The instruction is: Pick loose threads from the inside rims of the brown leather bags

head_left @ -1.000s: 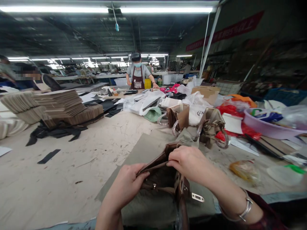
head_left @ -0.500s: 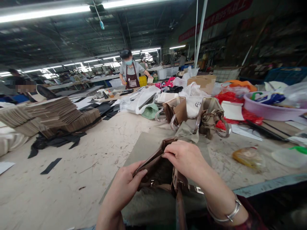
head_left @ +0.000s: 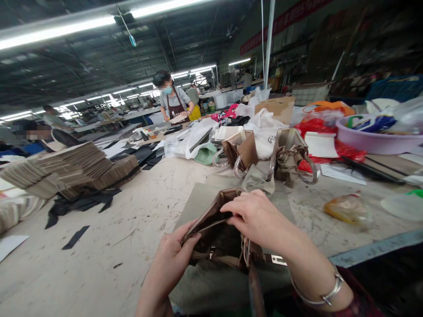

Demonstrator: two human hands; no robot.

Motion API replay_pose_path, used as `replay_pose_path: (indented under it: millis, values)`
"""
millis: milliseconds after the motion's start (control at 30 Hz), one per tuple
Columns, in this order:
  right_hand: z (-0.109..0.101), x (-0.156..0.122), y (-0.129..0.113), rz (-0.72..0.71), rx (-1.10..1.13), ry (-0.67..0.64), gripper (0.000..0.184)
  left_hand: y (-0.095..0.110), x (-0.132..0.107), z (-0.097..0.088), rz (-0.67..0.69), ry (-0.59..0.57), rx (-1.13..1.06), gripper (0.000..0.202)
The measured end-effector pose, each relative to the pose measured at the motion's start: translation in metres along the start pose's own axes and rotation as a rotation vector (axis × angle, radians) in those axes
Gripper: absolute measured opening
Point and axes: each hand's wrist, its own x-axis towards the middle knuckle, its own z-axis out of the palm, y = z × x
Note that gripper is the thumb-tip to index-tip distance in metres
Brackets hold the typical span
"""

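Note:
A small brown leather bag [head_left: 216,237] sits at the near edge of the worktable, on a grey-green sheet [head_left: 201,202]. My left hand [head_left: 172,259] pinches its near rim, thumb on the edge. My right hand [head_left: 256,218] curls over the far rim, fingertips hooked inside the opening. Both hands hold the mouth of the bag apart. A metal ring and a silver clasp plate [head_left: 278,260] hang at the bag's right side. A silver bangle [head_left: 325,295] is on my right wrist.
Two more brown bags [head_left: 241,152] [head_left: 291,156] stand behind, amid white plastic bags. Stacks of cardboard pieces [head_left: 69,169] lie at the left with black scraps. A lilac basin [head_left: 373,143] is at the right. A person in an apron [head_left: 173,103] works at the far end.
The view has tilted and drifted a little. My right fingertips have slid further into the bag's opening. My left hand keeps its pinch on the near rim.

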Motion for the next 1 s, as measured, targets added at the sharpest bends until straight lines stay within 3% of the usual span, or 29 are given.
replay_pose_path:
  millis: [333, 600, 833, 1000]
  values:
    - [0.002, 0.002, -0.006, -0.042, 0.027, 0.014, 0.031, 0.001, -0.001, 0.000, -0.014, -0.008, 0.033, 0.035]
    - [0.008, 0.007, -0.016, -0.025, 0.009, 0.011, 0.031, 0.004, -0.001, 0.001, -0.003, -0.016, 0.065, 0.033]
    - [0.001, 0.002, -0.009, -0.021, 0.045, -0.063, 0.018, 0.000, -0.002, -0.001, 0.001, -0.002, 0.009, 0.032]
    - [0.001, 0.002, -0.005, -0.027, 0.118, -0.037, 0.007, 0.000, -0.002, 0.000, 0.015, -0.016, 0.021, 0.032]
